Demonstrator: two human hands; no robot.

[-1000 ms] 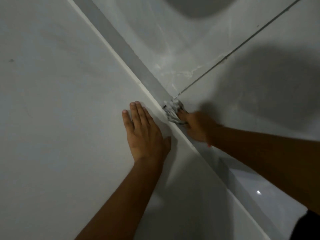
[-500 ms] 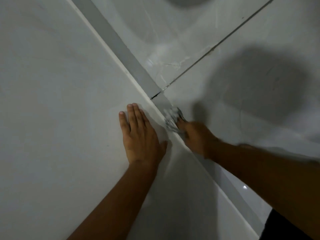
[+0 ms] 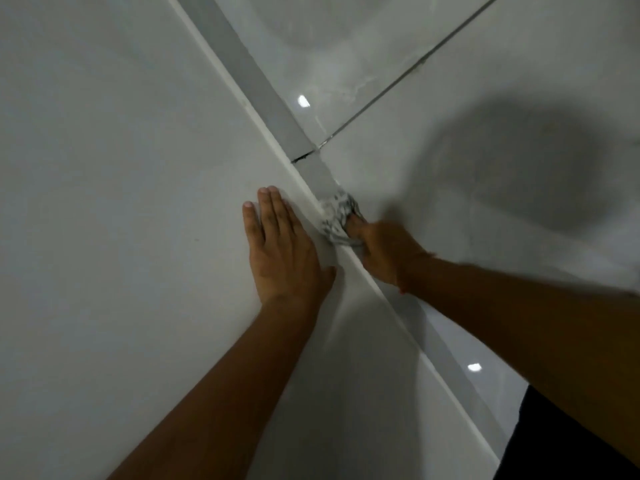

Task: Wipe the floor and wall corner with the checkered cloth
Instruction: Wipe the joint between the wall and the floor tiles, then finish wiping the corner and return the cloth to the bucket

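I see the crumpled grey-and-white checkered cloth [image 3: 337, 216] bunched in my right hand [image 3: 384, 251], fingers curled tight around it, pressed on the grey skirting strip [image 3: 277, 109] where glossy floor tiles [image 3: 433, 188] meet the white wall [image 3: 121, 202]. Just left, my left hand [image 3: 282, 251] lies flat, fingers straight, empty.

Dark grout line [image 3: 408, 72]; 2 light glints; black garment [image 3: 571, 441] btm right

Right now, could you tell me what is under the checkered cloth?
The checkered cloth is bunched under the right hand's fingers, pressed on the grey strip where wall meets floor. The covered patch cannot be seen.
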